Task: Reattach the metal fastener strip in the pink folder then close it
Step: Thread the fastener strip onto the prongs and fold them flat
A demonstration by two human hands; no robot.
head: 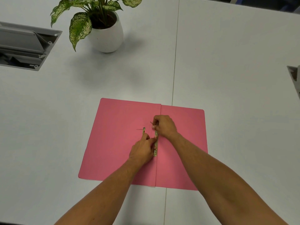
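The metal strip (156, 143) lies along the fold of the open pink folder (120, 143), which lies flat on the table (227, 70). My left hand (142, 150) presses its fingers on the strip's middle. My right hand (164, 125) pinches a thin prong (151, 122) at the strip's far end. A second brass piece (143, 131) lies just left. A potted plant (105, 33) stands well beyond.

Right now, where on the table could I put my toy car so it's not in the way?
The big white stretch right of the table seam is bare, up to the hatch at the edge. The strip between the plant pot and the pink folder is free too. It's crowded where both hands, left hand and right hand, work the metal fastener strip.
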